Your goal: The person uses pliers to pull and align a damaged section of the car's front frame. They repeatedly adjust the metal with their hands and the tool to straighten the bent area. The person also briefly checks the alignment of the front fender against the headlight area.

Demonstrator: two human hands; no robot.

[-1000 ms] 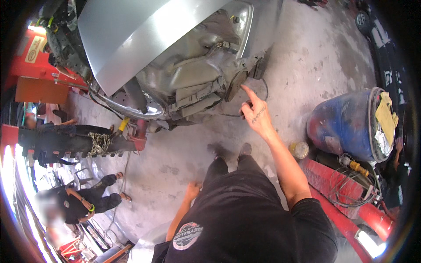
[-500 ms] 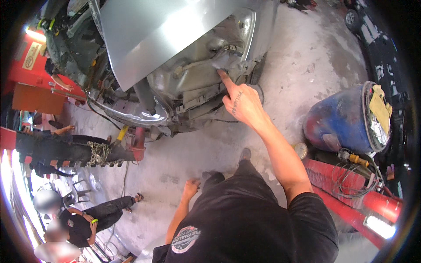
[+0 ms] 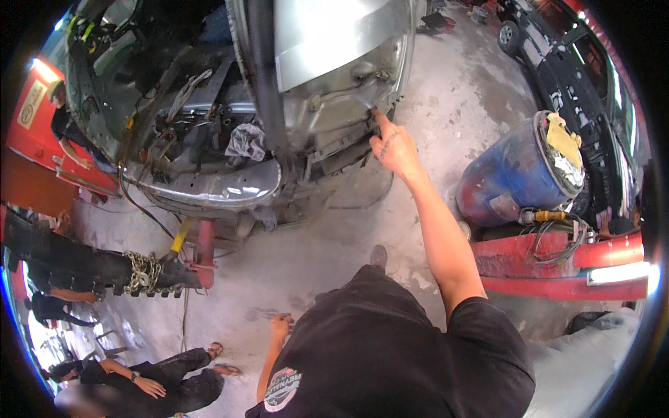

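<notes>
My right hand (image 3: 397, 148) reaches forward with its index finger stretched out and the other fingers partly curled. Nothing is held in it. The fingertip meets or nearly meets the grey inner metal (image 3: 334, 115) at the front corner of a stripped car; contact cannot be made out. Above that metal stands a shiny silver body panel (image 3: 334, 42). A silver front crossbar (image 3: 209, 184) runs along the car's nose, with a crumpled grey cloth (image 3: 245, 141) behind it in the open bay. My left hand (image 3: 281, 326) hangs low beside my body, loosely bent, holding nothing visible.
A blue drum (image 3: 505, 174) stands to the right, next to a red metal beam (image 3: 523, 258) with coiled cable. Left, a black beam wrapped in chain (image 3: 144, 273) juts across the floor. A co-worker (image 3: 146, 380) is at lower left. A dark car (image 3: 557, 83) stands far right.
My view has swung, bringing the open front bay into sight. The right index finger remains extended at the car's corner. The left hand still hangs low, and the co-worker appears lower.
</notes>
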